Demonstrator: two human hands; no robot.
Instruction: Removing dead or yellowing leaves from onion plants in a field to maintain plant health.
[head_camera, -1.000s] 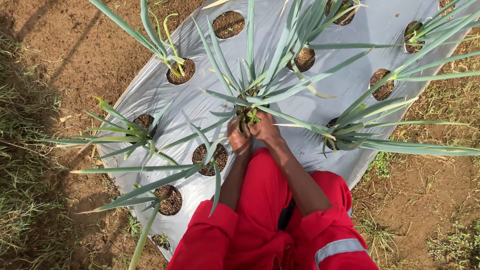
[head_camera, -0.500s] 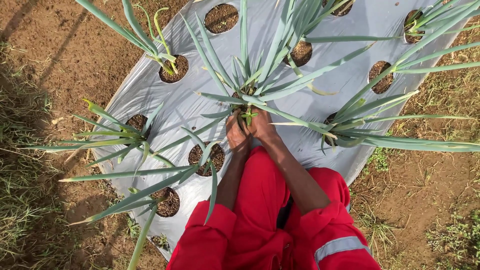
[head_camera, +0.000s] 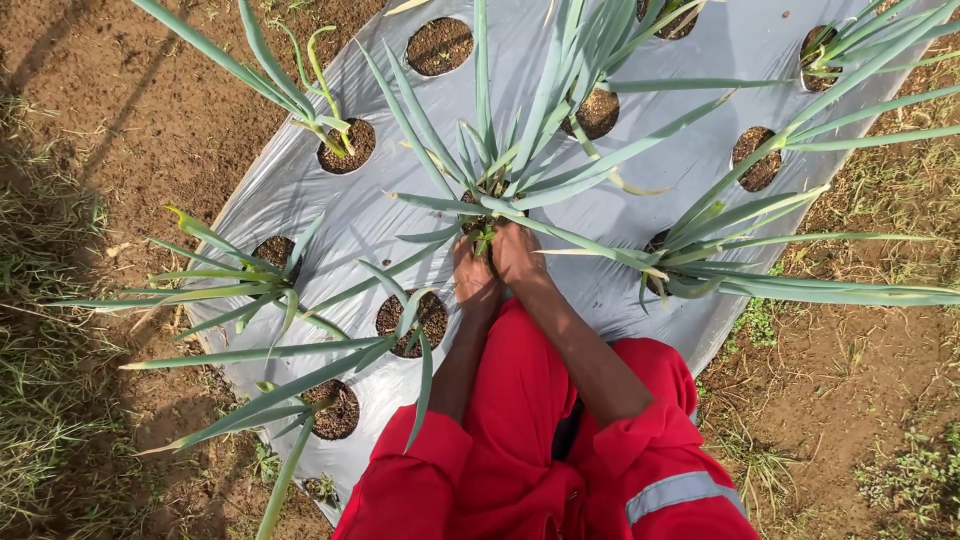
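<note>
Both my hands reach forward to the base of a tall leek-like plant (head_camera: 500, 170) with long blue-green leaves, growing from a hole in grey plastic mulch sheeting (head_camera: 290, 190). My left hand (head_camera: 472, 275) and my right hand (head_camera: 520, 255) sit side by side, fingers curled round a small green tuft (head_camera: 485, 240) at the plant's foot. The fingertips are partly hidden by leaves. My arms wear red sleeves, and my red trouser legs (head_camera: 520, 440) fill the lower middle.
Similar plants stand in other holes: one at upper left (head_camera: 320, 120), one at left (head_camera: 260, 275), one at right (head_camera: 700, 250). Some holes hold only soil (head_camera: 440, 45). Bare brown earth and grass (head_camera: 40, 400) flank the sheeting on both sides.
The view has shifted slightly, so the plant and my hands sit a little lower in the frame. My hands stay together at the plant's base.
</note>
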